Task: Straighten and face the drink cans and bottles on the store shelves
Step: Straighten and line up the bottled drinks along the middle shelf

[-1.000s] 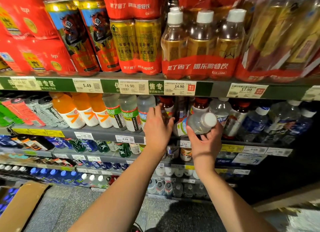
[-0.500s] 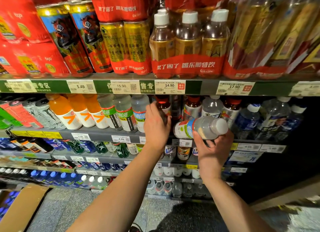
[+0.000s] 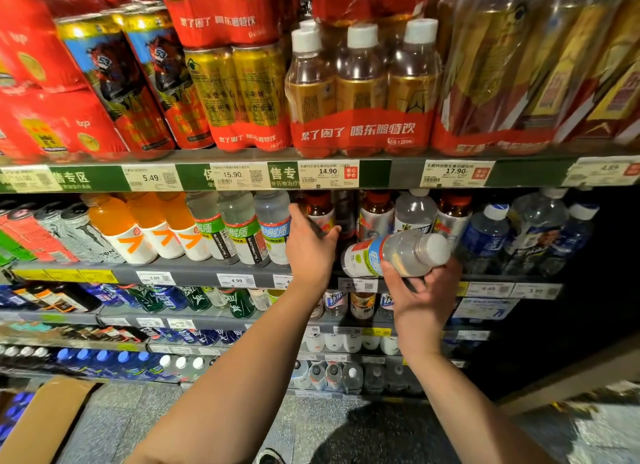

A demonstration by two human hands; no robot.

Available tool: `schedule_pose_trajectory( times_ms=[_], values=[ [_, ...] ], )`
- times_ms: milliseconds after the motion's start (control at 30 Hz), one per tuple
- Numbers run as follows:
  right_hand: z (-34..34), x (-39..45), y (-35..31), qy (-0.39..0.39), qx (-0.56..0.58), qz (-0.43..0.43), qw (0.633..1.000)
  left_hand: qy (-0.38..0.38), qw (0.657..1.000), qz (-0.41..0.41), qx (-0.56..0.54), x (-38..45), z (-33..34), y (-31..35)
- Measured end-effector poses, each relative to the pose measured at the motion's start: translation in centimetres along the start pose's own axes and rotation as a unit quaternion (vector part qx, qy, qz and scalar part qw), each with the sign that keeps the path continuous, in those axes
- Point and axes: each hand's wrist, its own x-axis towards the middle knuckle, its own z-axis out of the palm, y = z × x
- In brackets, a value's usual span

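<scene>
Swinging further out, the clear bottle (image 3: 394,254) is lying sideways in the gripping right hand (image 3: 420,290), just beside the middle shelf (image 3: 194,269); left hand (image 3: 310,247) is spreading open, clearing a slot; stand it upright, label forward.

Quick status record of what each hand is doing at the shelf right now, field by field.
right hand: holds clear bottle from below, off the shelf
clear bottle: lying sideways, white cap pointing right, red and blue label
left hand: reaching into the second shelf, by the brown bottles; grip hidden
left of hand: electrolyte bottles upright, labels forward
gap: dark slot behind the left hand
</scene>
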Motion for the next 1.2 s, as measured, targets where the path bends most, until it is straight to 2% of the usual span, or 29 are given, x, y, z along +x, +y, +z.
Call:
schedule_pose_trajectory(
  times_ms=[267,400,533,800,967,1033,1100,1133,1200],
  values=[
    [0.2,-0.3,0.0,0.002,-0.012,-0.010,1.000,0.009,0.995,-0.009,-0.101,-2.1,-1.1,-1.7],
    [1.3,-0.2,0.1,-0.002,-0.017,-0.010,1.000,0.041,0.985,-0.044,-0.159,-3.7,-2.8,-2.6],
    [3.2,-0.3,0.5,0.002,-0.025,0.004,1.000,0.066,0.977,-0.035,-0.201,-3.3,-5.1,-2.7],
    [8.8,0.3,1.6,-0.039,-0.110,-0.022,0.993,0.039,0.974,-0.045,-0.221,-1.4,-9.9,-5.0],
    [11.8,1.5,1.8,-0.052,-0.282,-0.074,0.955,0.001,0.971,-0.045,-0.236,-0.1,-12.2,-7.3],
    [12.9,2.3,2.2,-0.072,-0.376,-0.105,0.918,-0.014,0.969,-0.047,-0.243,0.4,-12.9,-7.9],
    [13.7,2.7,2.7,-0.106,-0.476,-0.084,0.869,-0.034,0.965,-0.047,-0.257,0.8,-13.7,-8.1],
    [14.0,2.6,2.9,-0.105,-0.493,-0.075,0.860,-0.043,0.960,-0.048,-0.271,1.0,-13.9,-8.2],
    [14.2,1.9,3.5,-0.086,-0.441,-0.080,0.890,-0.054,0.956,-0.047,-0.286,1.4,-14.2,-8.7]
  ],
)
